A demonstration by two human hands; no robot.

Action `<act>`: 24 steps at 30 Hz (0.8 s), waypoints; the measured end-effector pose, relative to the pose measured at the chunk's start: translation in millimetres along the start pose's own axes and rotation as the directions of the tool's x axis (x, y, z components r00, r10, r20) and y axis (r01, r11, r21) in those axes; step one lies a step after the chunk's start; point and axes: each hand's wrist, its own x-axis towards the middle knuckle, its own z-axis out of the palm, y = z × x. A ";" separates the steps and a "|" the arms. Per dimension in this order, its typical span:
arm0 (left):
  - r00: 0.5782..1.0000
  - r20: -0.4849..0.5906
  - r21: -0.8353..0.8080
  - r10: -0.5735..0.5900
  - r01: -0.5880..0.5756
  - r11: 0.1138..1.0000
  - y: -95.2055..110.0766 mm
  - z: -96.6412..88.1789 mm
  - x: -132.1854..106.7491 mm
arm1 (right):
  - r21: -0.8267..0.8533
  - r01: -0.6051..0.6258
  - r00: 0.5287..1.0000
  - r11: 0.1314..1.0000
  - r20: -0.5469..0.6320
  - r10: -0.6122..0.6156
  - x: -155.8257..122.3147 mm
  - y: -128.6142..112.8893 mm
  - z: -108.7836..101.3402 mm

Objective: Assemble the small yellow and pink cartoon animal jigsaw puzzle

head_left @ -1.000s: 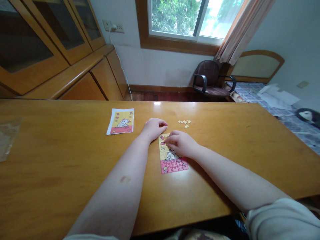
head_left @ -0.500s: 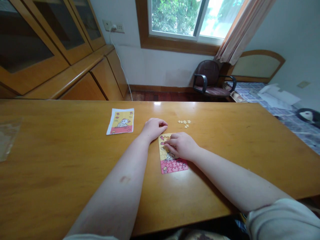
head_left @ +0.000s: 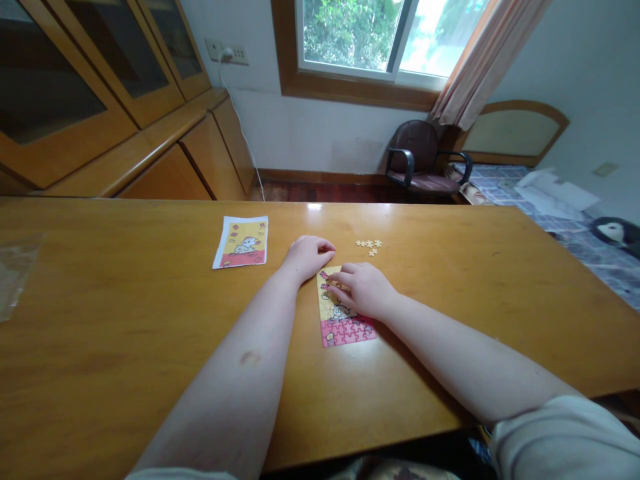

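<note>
A jigsaw puzzle (head_left: 345, 331), yellow above and pink below with a white cartoon animal, lies flat on the wooden table. My right hand (head_left: 367, 290) rests over its upper right part, thumb and fingertips apart on the yellow area, covering some of it. My left hand (head_left: 307, 255) lies on the table just beyond the puzzle's top left corner. Its fingers are curled in, and whatever they may hold is hidden. Several loose puzzle pieces (head_left: 369, 244), pale side showing, sit behind the puzzle to the right.
A printed reference picture (head_left: 245, 243) lies left of my left hand. Clear plastic wrapping (head_left: 17, 277) is at the table's left edge. Past the table (head_left: 475, 280) stand a swivel chair (head_left: 425, 160), a bed (head_left: 505, 180) and wooden cabinets (head_left: 175, 153).
My right hand's index finger has lifted and spread slightly from the thumb over the yellow area. My left hand and the loose pieces stay where they were.
</note>
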 end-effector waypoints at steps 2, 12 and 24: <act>1.000 -0.002 0.003 -0.001 0.001 1.000 0.2 -0.3 0.0 | 0.007 0.000 1.000 1.000 0.011 0.000 0.3 -0.1 0.0; 1.000 0.002 -0.002 0.005 -0.005 1.000 -0.2 0.5 -0.1 | 0.032 -0.036 0.999 0.999 0.033 0.035 1.4 -1.1 -0.5; 1.000 0.000 -0.011 0.003 -0.003 1.000 -1.4 1.3 0.7 | 0.048 -0.073 0.994 0.996 0.081 0.069 2.4 -3.7 -2.4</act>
